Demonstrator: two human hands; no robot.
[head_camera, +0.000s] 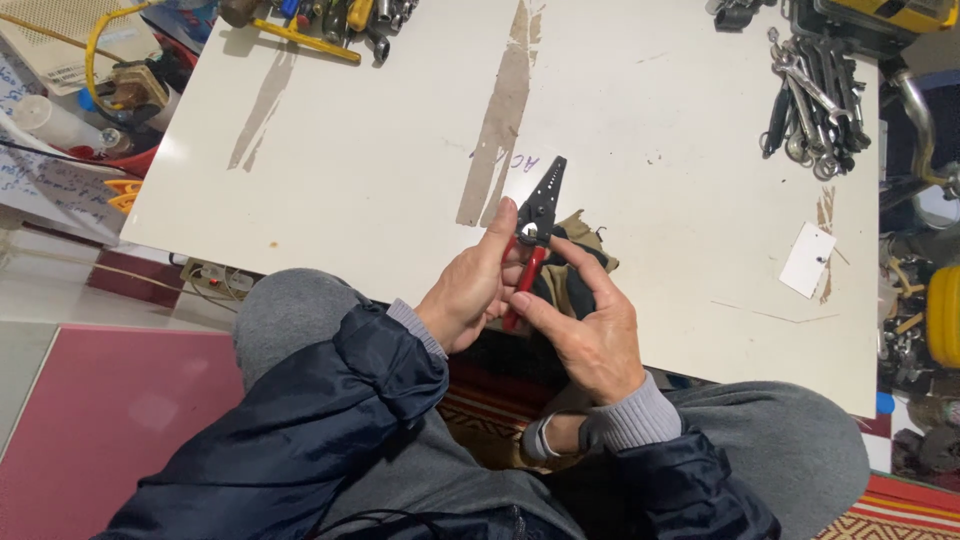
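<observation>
White counter (400, 150), wire strippers (537, 225) in both hands.
My left hand (470, 290) and right hand (590, 325) clamp its red handles; I judge a fingertip could get pinched.

Dark navy puffer-style jacket, shiny fabric, on both arms. Grey ribbed cuffs stick out at the left hand (468, 295) and right hand (590, 335). Grey sweatpants on both legs. Bare hands, no gloves.
</observation>
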